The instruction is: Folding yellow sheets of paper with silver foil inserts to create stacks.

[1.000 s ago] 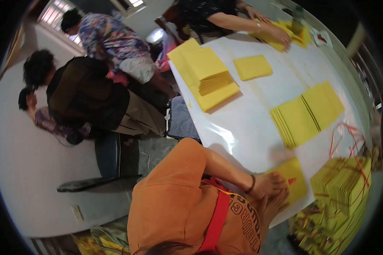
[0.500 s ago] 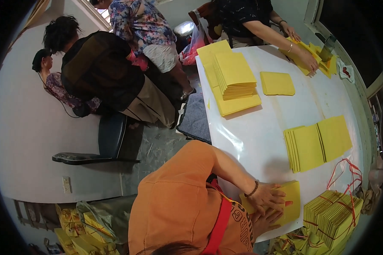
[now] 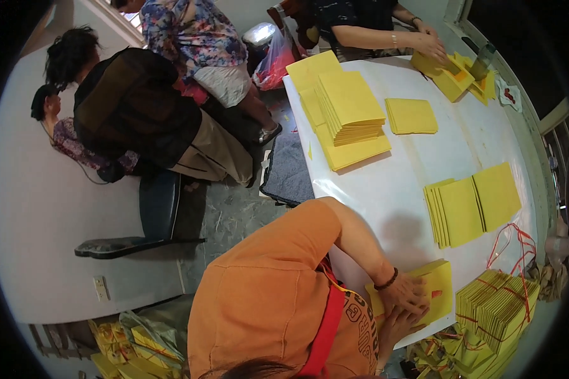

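Note:
My left hand (image 3: 406,293), with a dark beaded bracelet at its wrist, lies flat with stretched fingers on a yellow folded paper piece (image 3: 441,285). My right hand (image 3: 396,325) rests just below it on the near part of the same piece. Its fingers reach out and are partly covered by my left hand. A small red patch shows on the paper beside my fingertips. The far side of the piece stands up a little. Beyond it, a row of overlapping flat yellow pieces (image 3: 459,213) lies on the white-covered table (image 3: 411,189).
A tall stack of yellow folded pieces (image 3: 351,104) and a smaller pile (image 3: 411,116) lie farther back. Tied yellow bundles (image 3: 494,309) with red string stand at the right. Across the table a co-worker handles an opened yellow piece (image 3: 452,81). A dark chair (image 3: 161,205) stands left.
My hands have drawn closer together, the left now partly over the right. The far side of the paper has risen. The co-worker's hands have lifted back, and their yellow piece stands open.

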### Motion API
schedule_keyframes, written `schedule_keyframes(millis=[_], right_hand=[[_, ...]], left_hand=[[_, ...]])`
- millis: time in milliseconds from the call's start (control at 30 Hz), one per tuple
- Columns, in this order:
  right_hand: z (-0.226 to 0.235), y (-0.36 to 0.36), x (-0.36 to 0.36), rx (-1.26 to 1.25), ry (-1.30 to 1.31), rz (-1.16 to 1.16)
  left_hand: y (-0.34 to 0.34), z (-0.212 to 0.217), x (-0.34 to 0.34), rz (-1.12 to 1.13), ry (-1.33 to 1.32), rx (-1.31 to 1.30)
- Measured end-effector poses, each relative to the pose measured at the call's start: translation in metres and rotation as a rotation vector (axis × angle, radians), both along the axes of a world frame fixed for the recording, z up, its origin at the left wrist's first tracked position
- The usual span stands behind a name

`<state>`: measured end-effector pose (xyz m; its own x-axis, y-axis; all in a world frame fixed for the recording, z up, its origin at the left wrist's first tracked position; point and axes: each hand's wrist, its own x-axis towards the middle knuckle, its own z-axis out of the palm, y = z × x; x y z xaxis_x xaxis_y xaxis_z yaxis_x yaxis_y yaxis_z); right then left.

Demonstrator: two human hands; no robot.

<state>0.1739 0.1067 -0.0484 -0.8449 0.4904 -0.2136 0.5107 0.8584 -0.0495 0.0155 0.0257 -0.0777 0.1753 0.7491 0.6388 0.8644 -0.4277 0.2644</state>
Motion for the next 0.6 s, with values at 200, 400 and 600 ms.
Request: schedule_keyframes(millis=[200, 400, 600], right_hand=[[0.002, 0.004, 0.019, -0.22, 0.306, -0.076], [-0.036, 0.028, 0.021, -0.447, 0.448, -0.053], [0.018, 0.028, 0.022, -1.305, 1.037, -0.419]], left_hand=[[0.009, -0.005, 0.023, 0.004, 0.122, 0.148], [0.001, 0.011, -0.001, -0.13, -0.044, 0.102], [-0.009, 0.017, 0.01, -0.001, 0.377, -0.061]])
